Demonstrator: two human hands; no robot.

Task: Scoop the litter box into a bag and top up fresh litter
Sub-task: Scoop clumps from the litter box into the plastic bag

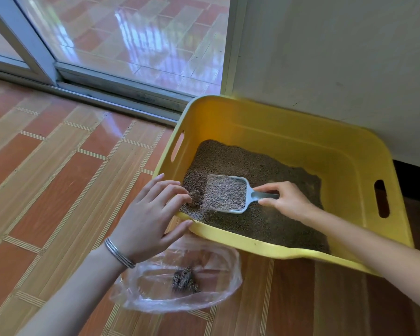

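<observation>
Well, litter box (289, 132): yellow tub w/ a hand hole (381, 198) at each end. We see it sit on the floor (58, 180), back side next to the wall (337, 57).
Litter (272, 166): small brown-grey bits, spread over the bottom of the box.
Scoop (226, 194): pale grey, full of litter, low over the litter near the front-left corner of the box. We can't tell if it touches the litter under it.
Right hand (286, 201): inside the box. Thumb & fingers are pinched round the scoop's handle.
Clump (196, 198): dark lump on the litter, just beside the scoop's left edge.
Left hand (150, 209): fingers loose & spread, not closed round a thing. The fingertips touch the clump, and the thumb rests on the box's front rim.
Bracelet (119, 253): thin silver rings on our left wrist.
Bag (218, 270): clear plastic, lying open on the floor right in front of the box, partly under our left wrist.
Lump in bag (185, 280): one more dark lump, down inside the bag.
Glass door (131, 44): behind the box, top left. We see red tiles through it.
</observation>
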